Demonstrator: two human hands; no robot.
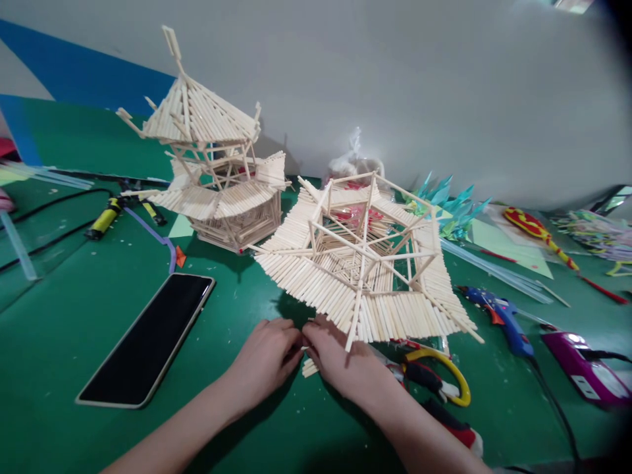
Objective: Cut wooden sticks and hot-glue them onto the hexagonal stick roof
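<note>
**Hands close under an overhanging roof of sticks**

The largest risk lies with the open-topped stick frame, just beyond your hands on the green table. Its near eave overhangs your right hand; lifting that wrist could catch a projecting stick and loosen a joint or shift the frame. Pushing it toward the roofed stick tower, close behind on the left, could make their eaves snag. Next in size, the yellow-handled tool lies near your right forearm, where an outward elbow could knock it. Smallest, the loose short sticks lie beside your right hand and could scatter under a careless sweep.

Pose: your forearms converge from the lower corners, wrists low, backs of the hands up. Your left hand turns inward to meet the right. The fingers of both are curled, tips close together around a pale sliver; you cannot tell from this view which fingers, if any, pinch it.
</note>
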